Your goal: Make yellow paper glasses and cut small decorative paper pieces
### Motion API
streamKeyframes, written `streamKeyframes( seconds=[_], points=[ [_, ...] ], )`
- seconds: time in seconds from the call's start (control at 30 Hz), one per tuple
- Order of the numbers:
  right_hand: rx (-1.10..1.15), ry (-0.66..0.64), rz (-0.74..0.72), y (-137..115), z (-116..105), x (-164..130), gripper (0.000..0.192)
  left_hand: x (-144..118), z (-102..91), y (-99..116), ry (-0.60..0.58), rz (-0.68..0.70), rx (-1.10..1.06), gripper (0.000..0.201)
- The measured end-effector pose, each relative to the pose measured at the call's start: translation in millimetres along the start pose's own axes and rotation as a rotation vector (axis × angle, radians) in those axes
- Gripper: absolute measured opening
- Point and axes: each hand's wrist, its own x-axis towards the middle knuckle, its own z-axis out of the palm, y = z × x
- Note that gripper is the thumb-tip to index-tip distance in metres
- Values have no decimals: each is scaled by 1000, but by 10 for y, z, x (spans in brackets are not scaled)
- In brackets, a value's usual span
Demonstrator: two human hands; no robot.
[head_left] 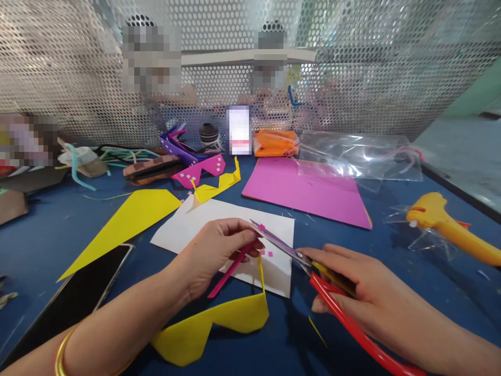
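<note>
Between the thumb and fingers of my left hand is a narrow pink paper strip. My right hand grips a pair of scissors with red handles, its blades reaching left to the strip's upper end. A small pink square lies at the blade tips. Several more pink squares rest on the white paper sheet below. Nearer me lie yellow paper glasses, one temple standing up below my left fingers. The scissors' second handle is partly hidden by my right hand.
Behind are pink paper glasses, smaller yellow paper glasses, a phone with a lit screen and purple paper sheets. A yellow glue gun lies right; yellow paper and a dark phone lie left.
</note>
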Motion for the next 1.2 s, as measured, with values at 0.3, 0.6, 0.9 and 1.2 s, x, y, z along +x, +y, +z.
streamKeyframes(
  seconds=[0.3,0.6,0.9,1.2],
  points=[
    [61,-43,31,-52,6,-17,7,6,-16,-54,-38,22,4,16],
    [63,-26,-11,-57,-4,-20,10,-27,17,4,-21,40,52,15],
    [113,-56,17,-63,-1,-25,11,-11,21,-18,-4,-1,42,16],
    [101,-49,-1,-45,6,-30,11,-2,29,5,6,-14,52,17]
  ],
)
